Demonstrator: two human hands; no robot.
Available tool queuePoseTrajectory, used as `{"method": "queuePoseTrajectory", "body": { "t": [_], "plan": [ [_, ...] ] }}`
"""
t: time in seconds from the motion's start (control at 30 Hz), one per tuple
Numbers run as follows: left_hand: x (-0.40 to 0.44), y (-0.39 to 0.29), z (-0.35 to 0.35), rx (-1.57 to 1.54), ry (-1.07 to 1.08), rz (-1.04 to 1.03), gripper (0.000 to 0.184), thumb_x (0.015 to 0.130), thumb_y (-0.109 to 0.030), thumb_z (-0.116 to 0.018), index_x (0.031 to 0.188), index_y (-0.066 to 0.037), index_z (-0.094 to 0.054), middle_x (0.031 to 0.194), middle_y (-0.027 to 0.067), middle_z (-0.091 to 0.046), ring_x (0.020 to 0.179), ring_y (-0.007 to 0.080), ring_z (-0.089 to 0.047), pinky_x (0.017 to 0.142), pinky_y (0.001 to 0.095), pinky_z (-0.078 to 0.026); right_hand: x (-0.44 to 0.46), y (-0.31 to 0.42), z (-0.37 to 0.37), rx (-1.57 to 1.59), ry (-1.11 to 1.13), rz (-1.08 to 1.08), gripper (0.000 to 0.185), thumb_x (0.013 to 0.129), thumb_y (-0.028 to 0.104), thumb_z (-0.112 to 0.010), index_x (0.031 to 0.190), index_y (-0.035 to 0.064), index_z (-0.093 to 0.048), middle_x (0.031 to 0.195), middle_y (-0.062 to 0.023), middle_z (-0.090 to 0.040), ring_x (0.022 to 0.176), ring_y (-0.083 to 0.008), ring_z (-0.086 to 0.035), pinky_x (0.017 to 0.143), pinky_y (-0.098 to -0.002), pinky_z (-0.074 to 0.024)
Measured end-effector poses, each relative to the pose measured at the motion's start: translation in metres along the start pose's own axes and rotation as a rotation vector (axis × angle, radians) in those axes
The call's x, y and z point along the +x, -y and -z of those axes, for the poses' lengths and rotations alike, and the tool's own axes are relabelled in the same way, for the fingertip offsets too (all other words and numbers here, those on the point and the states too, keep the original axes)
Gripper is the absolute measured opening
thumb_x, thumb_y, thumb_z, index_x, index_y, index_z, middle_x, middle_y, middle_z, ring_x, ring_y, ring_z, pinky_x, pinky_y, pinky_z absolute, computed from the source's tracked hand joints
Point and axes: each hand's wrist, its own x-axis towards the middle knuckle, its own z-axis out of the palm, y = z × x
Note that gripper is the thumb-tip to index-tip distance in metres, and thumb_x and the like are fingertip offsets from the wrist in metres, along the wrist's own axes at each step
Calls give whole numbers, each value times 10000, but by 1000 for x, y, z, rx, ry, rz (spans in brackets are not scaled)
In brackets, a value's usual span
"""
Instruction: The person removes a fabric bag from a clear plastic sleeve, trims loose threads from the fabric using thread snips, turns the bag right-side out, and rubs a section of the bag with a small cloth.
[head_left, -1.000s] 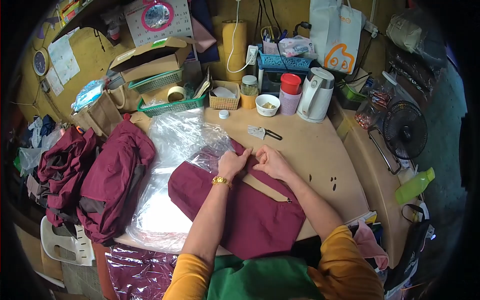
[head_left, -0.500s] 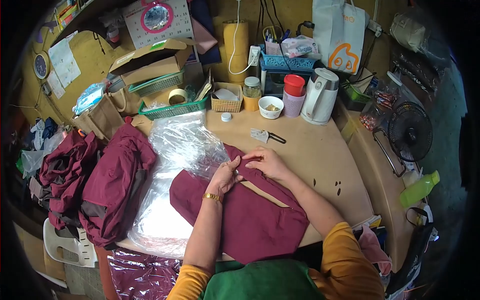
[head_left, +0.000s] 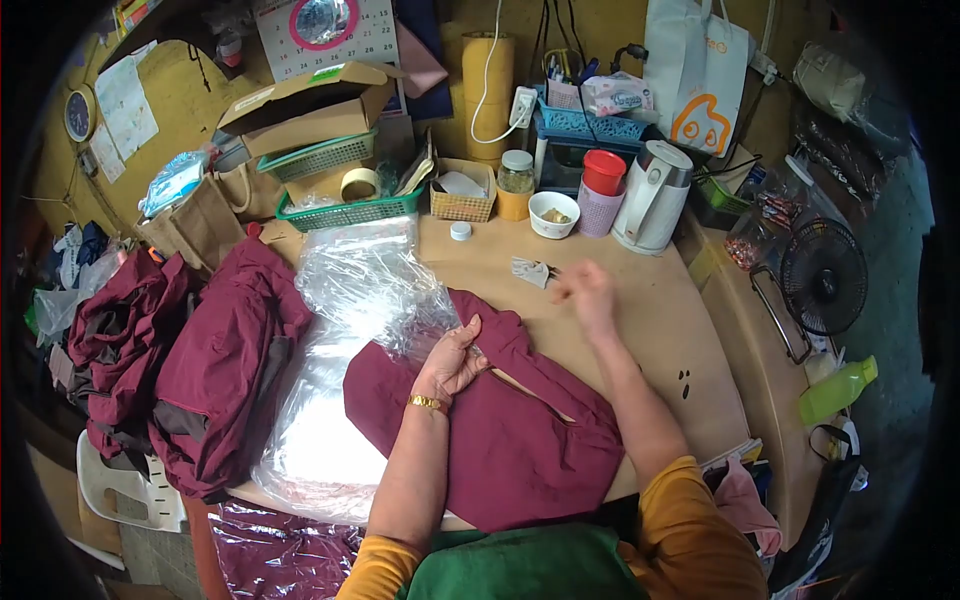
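Observation:
A maroon garment (head_left: 530,440) with a long zip-like slit lies across the table's front, partly over my forearm's side. My left hand (head_left: 455,362) pinches its upper edge between thumb and fingers. Off the cloth, my right hand (head_left: 588,295) is raised over the table, blurred, so its fingers cannot be read. Just beyond its fingertips lies a small tool with a whitish end (head_left: 530,271), its black looped handle now mostly hidden by the hand. Clear plastic bags (head_left: 335,400) lie left of the garment, touching it.
Folded maroon garments (head_left: 225,370) are piled at the left. Along the back stand green baskets (head_left: 350,210), a jar (head_left: 516,180), a white bowl (head_left: 553,215), a red-lidded cup (head_left: 601,190) and a kettle (head_left: 652,200). A black fan (head_left: 822,275) stands to the right.
My right hand has let go of the garment and moved up and right toward the small black-handled tool. My left hand still grips the cloth. The view has shifted slightly.

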Motion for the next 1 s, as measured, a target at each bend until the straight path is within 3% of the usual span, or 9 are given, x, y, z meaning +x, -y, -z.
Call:
{"method": "queuePoseTrajectory", "body": {
  "t": [0.07, 0.17, 0.3, 0.37, 0.47, 0.57, 0.63, 0.83, 1.0],
  "plan": [
    [6, 3, 14, -18, 141, -14, 321, 1022, -284, -530, 1123, 15, -588, 994, 122, -698, 737, 175, -707, 559, 230, -592, 5, 7, 8, 150, -51, -131, 127, 909, 31, -605, 788, -3, -588, 704, -55, -631, 657, -127, -611, 666, -275, -526],
    [8, 2, 18, -4, 141, 9, 319, 1016, -288, -542, 1119, 11, -589, 981, 122, -700, 683, 171, -700, 538, 231, -586, 1, 12, -2, -324, 43, -127, 66, 898, 42, -622, 852, -4, -630, 776, -46, -608, 740, -118, -602, 674, -257, -507],
    [-4, -5, 0, 14, 110, 18, 312, 1011, -287, -554, 1109, 7, -587, 954, 123, -699, 637, 170, -692, 519, 228, -583, -35, 27, -50, -332, 424, 81, 116, 841, 18, -666, 954, 25, -693, 953, -50, -584, 908, -115, -576, 746, -240, -487],
    [-9, -8, -8, 19, 52, 19, 222, 1015, -262, -549, 962, -49, -582, 763, 50, -666, 535, 147, -662, 528, 251, -603, -38, 18, -54, -461, 533, 148, 159, 821, 1, -673, 969, 41, -711, 1004, -53, -578, 944, -118, -566, 775, -244, -484],
    [2, 0, 11, -3, 74, -7, 303, 1021, -286, -533, 1097, 3, -583, 900, 113, -694, 621, 164, -687, 514, 228, -588, -31, -4, -55, -444, 552, 393, 46, 847, 69, -700, 842, 26, -685, 976, -55, -601, 934, -144, -570, 782, -275, -478],
    [5, -1, 14, 9, 76, 7, 307, 1024, -290, -526, 1100, 3, -580, 864, 94, -684, 618, 163, -686, 522, 242, -597, -26, 9, -46, -154, 490, 7, 85, 848, 69, -698, 796, 14, -659, 956, -60, -608, 905, -152, -579, 801, -281, -472],
    [5, 0, 13, 23, 72, 7, 308, 1022, -288, -528, 1097, 7, -578, 847, 86, -678, 618, 169, -689, 517, 240, -600, -21, 11, -40, -44, 472, -36, 80, 792, 21, -714, 754, 15, -644, 927, -64, -605, 867, -152, -573, 832, -287, -457],
    [0, -5, 3, 78, 11, 15, 323, 1022, -288, -526, 1081, 26, -570, 788, 88, -663, 559, 176, -681, 481, 205, -598, -43, 27, -59, -741, 646, 472, 123, 720, 90, -783, 772, 37, -684, 898, -40, -609, 912, -190, -592, 859, -341, -421],
    [-7, -9, -11, 104, -73, 30, 251, 1027, -285, -523, 970, -40, -525, 652, 24, -583, 452, 143, -623, 431, 209, -565, -39, 29, -58, -727, 652, 528, 131, 739, 81, -745, 708, 55, -620, 817, -38, -622, 858, -217, -602, 883, -343, -396]
  ]
}}
